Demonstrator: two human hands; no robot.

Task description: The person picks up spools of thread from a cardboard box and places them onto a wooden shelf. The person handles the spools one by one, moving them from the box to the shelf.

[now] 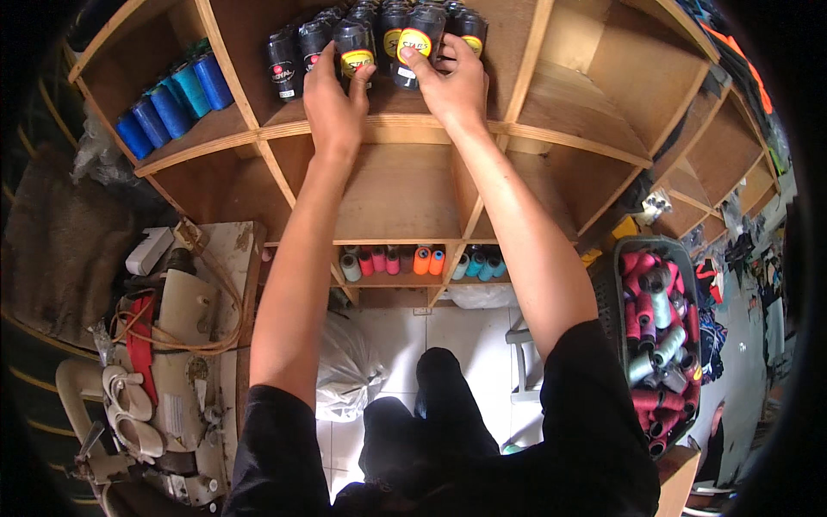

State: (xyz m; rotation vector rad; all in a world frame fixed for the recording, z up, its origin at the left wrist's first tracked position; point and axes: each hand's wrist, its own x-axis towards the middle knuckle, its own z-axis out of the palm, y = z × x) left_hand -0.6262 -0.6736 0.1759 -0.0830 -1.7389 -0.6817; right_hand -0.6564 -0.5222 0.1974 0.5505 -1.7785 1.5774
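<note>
Left hand [334,95] — we close it round a black thread spool [354,53] | right hand [450,79] — we clamp it on the neighbouring black spool [417,45] | both spools stand among black spools in the wooden shelf [388,133] compartment | blue spools [172,99] left | basket [607,302] right

Matt bare plywood shelf [405,129]; glossy film-wrapped black thread spools [353,47]

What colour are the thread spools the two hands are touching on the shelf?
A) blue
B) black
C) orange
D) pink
B: the left hand and the right hand both rest on the black spools in the upper shelf compartment; the blue spools sit apart in the compartment to the left.
</note>
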